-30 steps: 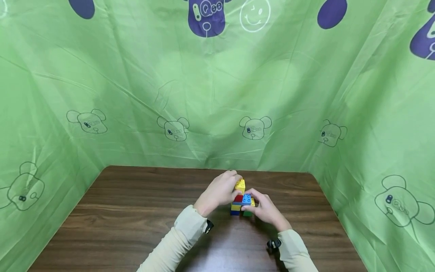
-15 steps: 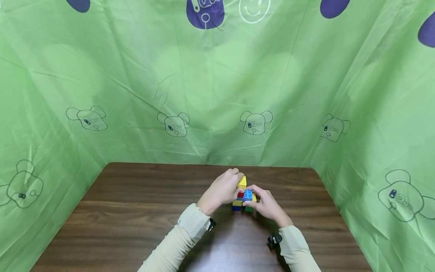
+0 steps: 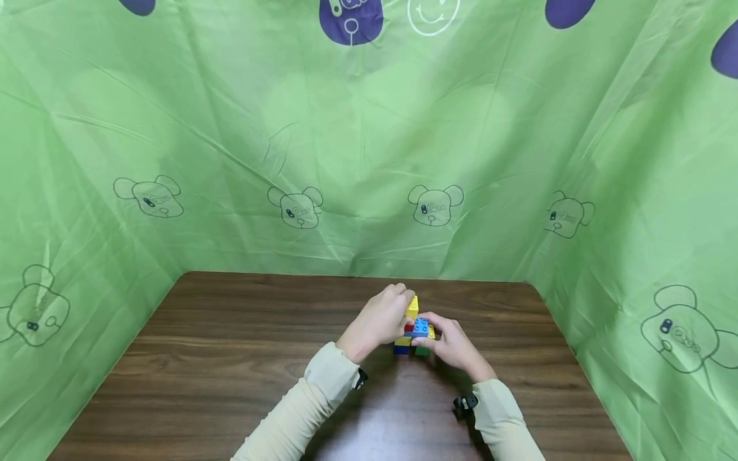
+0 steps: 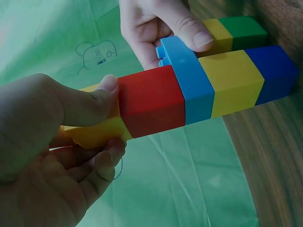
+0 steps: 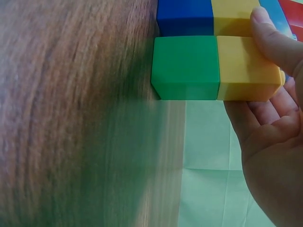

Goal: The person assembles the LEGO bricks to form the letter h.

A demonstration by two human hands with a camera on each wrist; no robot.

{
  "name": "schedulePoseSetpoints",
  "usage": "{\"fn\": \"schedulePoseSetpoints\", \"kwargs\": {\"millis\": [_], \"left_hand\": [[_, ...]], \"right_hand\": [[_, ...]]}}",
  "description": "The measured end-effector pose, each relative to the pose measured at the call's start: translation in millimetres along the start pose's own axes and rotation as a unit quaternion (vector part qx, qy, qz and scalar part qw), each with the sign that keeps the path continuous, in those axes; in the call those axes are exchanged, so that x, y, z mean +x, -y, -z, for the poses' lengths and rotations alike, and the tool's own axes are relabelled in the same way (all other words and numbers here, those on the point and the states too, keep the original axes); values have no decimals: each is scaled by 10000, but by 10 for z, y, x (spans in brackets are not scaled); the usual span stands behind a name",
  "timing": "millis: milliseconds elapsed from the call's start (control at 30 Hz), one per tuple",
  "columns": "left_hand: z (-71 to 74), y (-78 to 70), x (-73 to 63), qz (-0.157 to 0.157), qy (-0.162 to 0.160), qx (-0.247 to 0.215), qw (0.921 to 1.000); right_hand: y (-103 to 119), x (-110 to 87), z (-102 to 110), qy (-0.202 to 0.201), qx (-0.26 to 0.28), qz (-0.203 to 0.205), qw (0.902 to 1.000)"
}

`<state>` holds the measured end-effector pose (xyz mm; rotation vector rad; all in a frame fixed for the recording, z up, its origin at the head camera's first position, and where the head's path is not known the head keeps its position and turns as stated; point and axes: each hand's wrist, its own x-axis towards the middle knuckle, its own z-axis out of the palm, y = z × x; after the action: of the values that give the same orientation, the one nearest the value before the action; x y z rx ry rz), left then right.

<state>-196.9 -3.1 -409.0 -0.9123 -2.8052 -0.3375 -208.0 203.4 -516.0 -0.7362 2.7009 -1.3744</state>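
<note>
A built stack of toy building bricks stands on the table. Its left column runs from a dark blue brick (image 4: pixel 272 74) through a yellow one (image 4: pixel 232 85) and a light blue brick (image 3: pixel 421 327) to a red brick (image 4: pixel 151 101), topped by a yellow brick (image 3: pixel 412 307). Beside it, a green brick (image 5: pixel 187 66) carries a yellow brick (image 5: pixel 246 78), and the light blue brick spans both columns. My left hand (image 3: pixel 377 320) pinches the top yellow brick between thumb and fingers. With my right hand (image 3: pixel 452 346) I grip the right column's yellow brick, thumb in front, fingers behind.
The brown wooden table (image 3: pixel 230 358) reaches back to a green cloth wall (image 3: pixel 369 243) with printed bear heads. Cloth also hangs along the left and right sides. Dark wrist cameras sit on both wrists, below the pale sleeves (image 3: pixel 323 384).
The head view has tilted slightly down, so the scene sits higher. Both hands keep their hold on the bricks, with little visible movement.
</note>
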Motion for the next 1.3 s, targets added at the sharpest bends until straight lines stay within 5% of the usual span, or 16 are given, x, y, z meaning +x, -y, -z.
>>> {"fn": "schedulePoseSetpoints", "kwargs": {"millis": [1067, 1200, 1300], "left_hand": [[-67, 63, 12, 145, 86, -576, 9982], [-87, 122, 19, 261, 316, -1169, 9923], [-189, 227, -36, 479, 352, -2115, 9756]], "right_hand": [[-27, 9, -6, 115, 145, -73, 9998], [11, 7, 11, 62, 4, -227, 9997], [38, -21, 8, 66, -363, -311, 9988]]}}
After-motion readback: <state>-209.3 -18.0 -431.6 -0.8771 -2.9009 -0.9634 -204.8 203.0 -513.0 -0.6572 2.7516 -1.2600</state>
